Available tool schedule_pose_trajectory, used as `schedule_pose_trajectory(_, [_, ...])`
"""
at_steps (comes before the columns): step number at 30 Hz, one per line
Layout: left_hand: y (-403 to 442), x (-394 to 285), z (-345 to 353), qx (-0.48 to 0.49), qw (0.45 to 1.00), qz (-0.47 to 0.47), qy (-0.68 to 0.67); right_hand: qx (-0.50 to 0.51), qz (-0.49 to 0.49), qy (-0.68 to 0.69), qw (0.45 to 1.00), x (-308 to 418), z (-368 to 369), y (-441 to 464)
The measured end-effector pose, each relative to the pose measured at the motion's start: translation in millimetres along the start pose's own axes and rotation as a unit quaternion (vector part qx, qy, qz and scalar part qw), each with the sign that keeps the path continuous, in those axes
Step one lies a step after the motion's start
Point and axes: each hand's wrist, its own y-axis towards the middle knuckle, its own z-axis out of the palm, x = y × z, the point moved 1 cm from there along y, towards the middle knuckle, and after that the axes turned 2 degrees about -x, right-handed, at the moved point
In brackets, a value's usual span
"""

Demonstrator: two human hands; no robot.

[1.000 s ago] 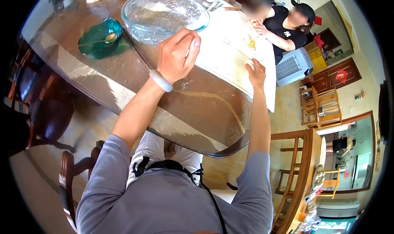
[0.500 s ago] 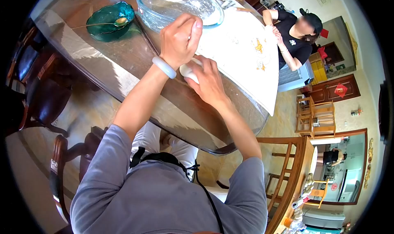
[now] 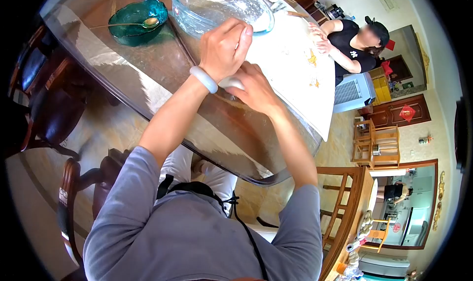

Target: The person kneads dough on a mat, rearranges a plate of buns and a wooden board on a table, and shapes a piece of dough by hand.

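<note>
My left hand (image 3: 224, 47) is closed in a fist above the table, its thumb pressed against the curled fingers; whatever it may hold is hidden. A pale bangle (image 3: 203, 79) circles that wrist. Just below and to the right, my right hand (image 3: 256, 89) curls over a smooth white rounded lump (image 3: 232, 83), partly covered by its fingers. Both hands are close together at the near edge of a white sheet (image 3: 300, 94) printed with small orange figures. Beyond my left fist stands a large clear glass bowl (image 3: 187, 20).
A green glass bowl (image 3: 130, 37) with a gold-coloured spoon (image 3: 150, 23) is at the left on the glossy brown table (image 3: 133, 79). Across the sheet, another person (image 3: 352, 44) works with both hands together. Dark chairs (image 3: 59, 113) stand left; a wooden rack (image 3: 345, 197) is at the right.
My two hands have shifted slightly right in view and sit closer together, the right one covering more of the white lump. The other person's hands have moved lower over the sheet.
</note>
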Motion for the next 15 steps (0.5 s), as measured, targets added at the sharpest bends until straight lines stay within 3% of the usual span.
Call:
schedule_pose_trajectory(3, [1,-1,0,-0.001,1.000,0.000,-0.004,0.047,-0.036,0.004,0.998,5,-14,-30])
schedule_pose_trajectory(10, [-4,-3,2,0.016,1.000,0.002,-0.008,0.081,0.036,-0.010,0.996,-13,-45,-77])
schedule_pose_trajectory(14, [-5,-4,4,0.032,0.999,-0.005,-0.011,-0.035,0.189,0.095,0.977,-39,-63,-102])
schedule_pose_trajectory(15, [-6,-4,4,0.029,1.000,-0.002,-0.012,-0.035,0.171,0.056,0.983,-42,-63,-106])
